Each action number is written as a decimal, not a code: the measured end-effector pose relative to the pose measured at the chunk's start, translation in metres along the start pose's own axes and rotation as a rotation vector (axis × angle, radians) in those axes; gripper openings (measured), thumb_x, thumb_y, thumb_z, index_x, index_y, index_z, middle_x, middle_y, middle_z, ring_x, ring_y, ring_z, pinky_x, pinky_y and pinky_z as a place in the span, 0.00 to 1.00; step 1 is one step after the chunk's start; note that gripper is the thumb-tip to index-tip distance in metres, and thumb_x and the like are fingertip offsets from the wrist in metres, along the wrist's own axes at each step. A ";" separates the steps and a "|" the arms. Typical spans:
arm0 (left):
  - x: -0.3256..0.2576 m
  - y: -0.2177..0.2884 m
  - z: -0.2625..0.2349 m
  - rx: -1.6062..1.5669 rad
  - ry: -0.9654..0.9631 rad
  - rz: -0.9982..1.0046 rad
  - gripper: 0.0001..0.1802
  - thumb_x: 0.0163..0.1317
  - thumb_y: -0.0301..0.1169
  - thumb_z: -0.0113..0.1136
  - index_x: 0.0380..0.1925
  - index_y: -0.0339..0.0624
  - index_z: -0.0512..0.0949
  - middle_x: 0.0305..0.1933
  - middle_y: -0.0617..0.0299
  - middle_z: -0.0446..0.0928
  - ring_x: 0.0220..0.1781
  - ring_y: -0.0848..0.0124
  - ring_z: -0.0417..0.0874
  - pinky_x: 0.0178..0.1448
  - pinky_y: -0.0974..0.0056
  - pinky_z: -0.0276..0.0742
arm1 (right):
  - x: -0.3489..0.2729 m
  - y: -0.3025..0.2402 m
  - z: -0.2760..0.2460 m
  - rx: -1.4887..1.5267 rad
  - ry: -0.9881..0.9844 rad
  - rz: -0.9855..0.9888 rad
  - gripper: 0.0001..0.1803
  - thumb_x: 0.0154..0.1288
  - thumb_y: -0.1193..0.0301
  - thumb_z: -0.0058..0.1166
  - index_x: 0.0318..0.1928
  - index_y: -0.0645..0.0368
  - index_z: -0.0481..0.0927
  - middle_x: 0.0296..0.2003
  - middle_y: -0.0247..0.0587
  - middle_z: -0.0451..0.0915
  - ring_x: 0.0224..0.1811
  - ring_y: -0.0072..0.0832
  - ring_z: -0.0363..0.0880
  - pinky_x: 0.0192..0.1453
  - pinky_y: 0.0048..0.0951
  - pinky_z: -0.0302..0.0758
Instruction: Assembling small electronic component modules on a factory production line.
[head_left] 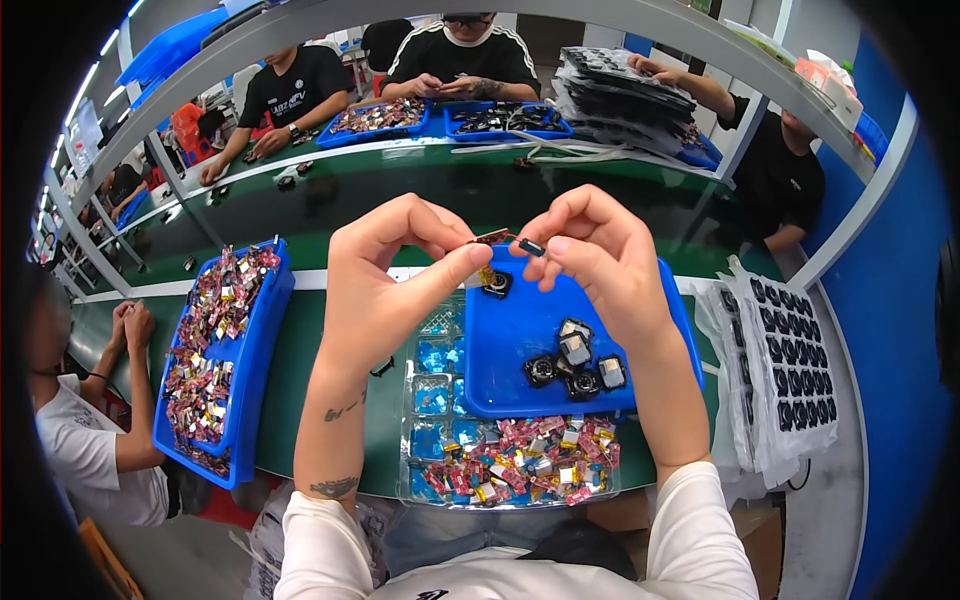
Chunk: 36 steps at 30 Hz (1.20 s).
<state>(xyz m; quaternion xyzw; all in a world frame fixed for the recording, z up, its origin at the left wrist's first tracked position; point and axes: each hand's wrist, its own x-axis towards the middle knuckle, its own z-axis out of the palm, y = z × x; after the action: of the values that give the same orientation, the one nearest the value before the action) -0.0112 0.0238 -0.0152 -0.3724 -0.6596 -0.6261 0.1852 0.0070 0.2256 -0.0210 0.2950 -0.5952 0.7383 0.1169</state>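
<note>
My left hand point(385, 280) is closed in a pinch on a small reddish circuit board point(491, 237), with a yellow-taped piece just below its fingertips. Thumb and fingers of my right hand point(615, 255) grip a small dark green component point(531, 247); a short red wire seems to run between it and the board. Both hands are raised over a blue tray point(500, 385). Inside that tray lie several black round-framed parts point(575, 348), some with a silver block. Under its near edge, a clear compartment tray point(432, 395) holds a heap of small red boards point(530, 460) with silver and yellow pieces.
A long blue bin point(262, 340) full of similar boards stands left, near another person's hands point(132, 325). White sheets of black parts point(795, 350) lie right. Across the green conveyor point(390, 185), people work by blue trays point(375, 125) and stacked black trays point(620, 100). Metal rails frame the bench.
</note>
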 end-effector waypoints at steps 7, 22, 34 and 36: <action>0.000 -0.001 0.007 0.077 0.023 -0.055 0.07 0.50 0.22 0.67 0.23 0.34 0.76 0.28 0.60 0.80 0.32 0.77 0.78 0.40 0.72 0.73 | -0.001 -0.001 0.000 -0.126 0.055 0.179 0.07 0.58 0.76 0.61 0.38 0.66 0.82 0.33 0.38 0.82 0.33 0.18 0.79 0.37 0.17 0.76; -0.001 -0.013 0.009 -0.153 -0.102 -0.260 0.07 0.58 0.27 0.64 0.30 0.32 0.80 0.29 0.64 0.79 0.30 0.82 0.75 0.35 0.75 0.71 | 0.001 0.010 0.000 -0.169 0.033 -0.100 0.07 0.56 0.81 0.61 0.38 0.66 0.82 0.36 0.37 0.81 0.38 0.20 0.80 0.40 0.19 0.78; 0.001 -0.008 0.006 -0.222 -0.178 -0.458 0.07 0.57 0.26 0.65 0.33 0.34 0.81 0.30 0.64 0.80 0.31 0.81 0.77 0.35 0.75 0.72 | -0.002 0.012 -0.006 0.017 0.039 0.065 0.06 0.55 0.80 0.63 0.33 0.62 0.79 0.31 0.38 0.83 0.36 0.21 0.82 0.43 0.21 0.78; 0.000 -0.010 0.005 -0.229 -0.186 -0.464 0.07 0.57 0.27 0.65 0.33 0.34 0.81 0.30 0.64 0.80 0.31 0.81 0.77 0.35 0.75 0.72 | -0.003 0.012 -0.005 0.030 0.037 0.069 0.06 0.55 0.80 0.63 0.32 0.62 0.79 0.31 0.38 0.82 0.35 0.21 0.82 0.42 0.21 0.78</action>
<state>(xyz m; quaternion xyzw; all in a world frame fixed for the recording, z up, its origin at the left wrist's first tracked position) -0.0172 0.0293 -0.0223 -0.2855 -0.6662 -0.6856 -0.0680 0.0014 0.2280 -0.0336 0.2625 -0.5916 0.7560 0.0977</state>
